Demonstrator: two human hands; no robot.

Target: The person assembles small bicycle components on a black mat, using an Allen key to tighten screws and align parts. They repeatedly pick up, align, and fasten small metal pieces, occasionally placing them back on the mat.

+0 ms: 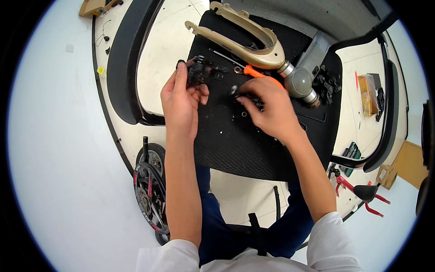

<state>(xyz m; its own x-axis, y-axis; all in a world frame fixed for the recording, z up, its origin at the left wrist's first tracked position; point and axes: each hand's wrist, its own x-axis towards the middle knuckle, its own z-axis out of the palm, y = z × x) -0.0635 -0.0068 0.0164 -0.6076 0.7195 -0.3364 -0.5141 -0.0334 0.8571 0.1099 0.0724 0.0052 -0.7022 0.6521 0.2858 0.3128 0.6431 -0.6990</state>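
Observation:
My left hand [182, 97] is closed around a black mechanical part [196, 70], likely a bike component, with the thumb along its side. My right hand [269, 106] pinches a small dark piece [234, 92] with a bright end; motion blurs it, so its kind cannot be made out. Both hands are above the black mesh chair seat [240, 156]. Beyond them lies a beige bicycle fork [256, 56], its prongs pointing to the far left. A screwdriver with an orange handle [256, 72] lies between the fork and my right hand. Small loose hardware is partly hidden under that hand.
Black armrests [124, 68] flank the seat. More black parts [327, 84] and a hex key [313, 117] lie at its right. Left on the floor stands a small wheeled item [152, 195]. To the right are a red frame with a black saddle [365, 192] and cardboard [410, 161].

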